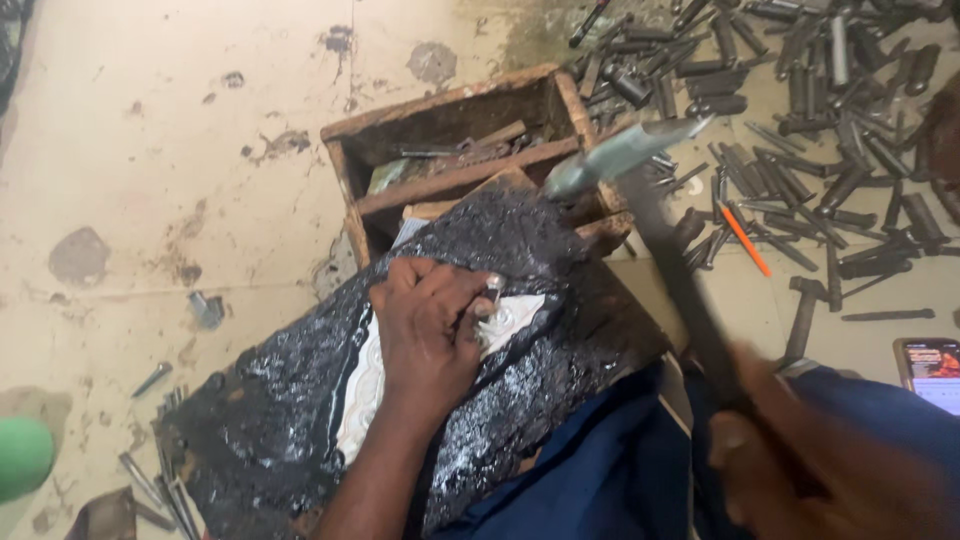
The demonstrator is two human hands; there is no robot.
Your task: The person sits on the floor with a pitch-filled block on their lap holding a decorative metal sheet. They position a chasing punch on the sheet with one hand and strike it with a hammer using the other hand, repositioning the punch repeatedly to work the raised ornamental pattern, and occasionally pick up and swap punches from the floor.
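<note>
Already partly patterned, the metal sheet (510, 318) lies under the left hand (425, 335) pinching a punch (492, 292), while the right hand (800, 460) grips a raised hammer (625, 150).

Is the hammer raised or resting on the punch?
Raised. The hammer, gripped by the right hand, hangs motion-blurred above the wooden box, clear of the small punch that the left hand holds on the pale sheet.

The pale, stained concrete floor (180, 150) carries an open, worn wooden box (465, 150) and a black, glossy pitch-covered slab (300, 400) leaning against it. A heap of dark metal punches (800, 130) lies spread at the upper right, an orange pencil (745, 240) among them. A few loose punches (150, 480) lie at lower left, and a phone with a lit screen (930, 372) at the right edge.
</note>
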